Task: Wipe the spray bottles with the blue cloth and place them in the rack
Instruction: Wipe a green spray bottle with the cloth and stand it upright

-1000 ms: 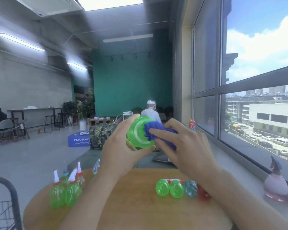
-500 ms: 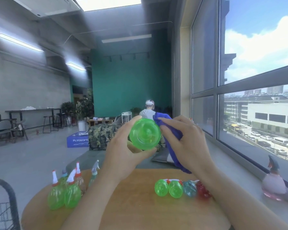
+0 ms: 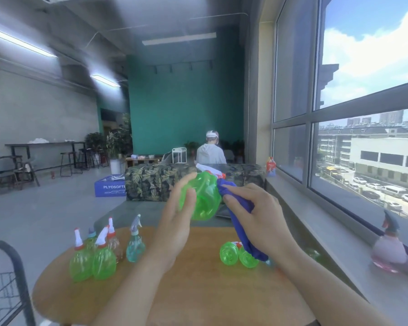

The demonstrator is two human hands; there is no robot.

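My left hand point(image 3: 174, 222) holds a green spray bottle point(image 3: 204, 198) up above the round wooden table point(image 3: 198, 290), its base tilted toward me and its white-and-red nozzle pointing away. My right hand point(image 3: 257, 215) grips the blue cloth point(image 3: 243, 222) and presses it against the bottle's right side; the cloth's tail hangs down. Several upright spray bottles, green point(image 3: 92, 260) and one pale blue point(image 3: 135, 245), stand at the table's left. Two green bottles point(image 3: 238, 254) lie on their sides at the right, with others hidden behind the cloth and my wrist. The dark wire rack point(image 3: 7, 285) shows at the lower left.
A window sill runs along the right with a pink bottle point(image 3: 389, 250) on it and a red-labelled bottle point(image 3: 270, 167) farther back. A leaf-patterned sofa point(image 3: 156, 184) and a blue box point(image 3: 110, 188) sit beyond the table. A person stands far behind.
The held bottle has tilted so more of its side faces me, and it sits lower. The cloth has slid from the base round to the right side and now hangs lower.
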